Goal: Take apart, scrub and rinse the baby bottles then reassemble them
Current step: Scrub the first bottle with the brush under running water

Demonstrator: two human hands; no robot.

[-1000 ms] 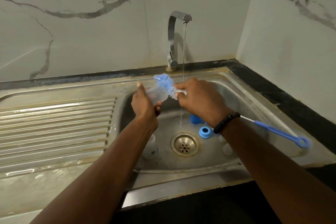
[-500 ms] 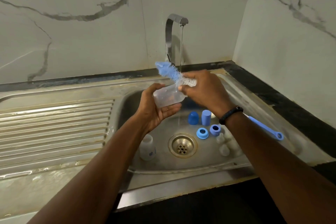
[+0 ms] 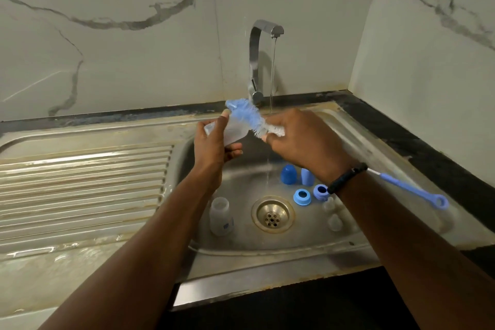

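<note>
Drainboard (image 3: 85,182) far left, wet, nothing on it that I can see. Second bottle (image 3: 220,215) stands upright in the sink (image 3: 356,242), left of the drain (image 3: 272,214), open-mouthed, cap off.

Left hand (image 3: 211,147) is curled round the bottle (image 3: 227,132) being cleaned, held tilted over the basin, thumb up along its side. Brush (image 3: 247,118) head lies against the bottle's upper side; can't tell if the bristles are inside the mouth or on the outside. Right hand (image 3: 305,139) grips the brush just behind the bristles; the handle runs under the wrist and out to the right, loop end over the sink's right edge.

Tap (image 3: 261,61) running, thin stream falling behind the hands, not onto the bottle.

On the sink floor right of the drain: two caps (image 3: 288,175), two rings (image 3: 302,197), clear teats (image 3: 334,221) partly hidden by the right forearm.

Risks, my read:
- Wet bottle in a one-hand grip; a hard brush stroke could twist it loose and drop it on the parts below.
- Teats are clear and small; easy to miss or knock toward the drain. Strainer holes look too small to pass them.
- Long handle could sweep the caps over as the wrist works.
- Bristle flick sprays water out of the basin.

Writing: blue print patch low on the standing bottle, too small to read. No brand legible anywhere.
</note>
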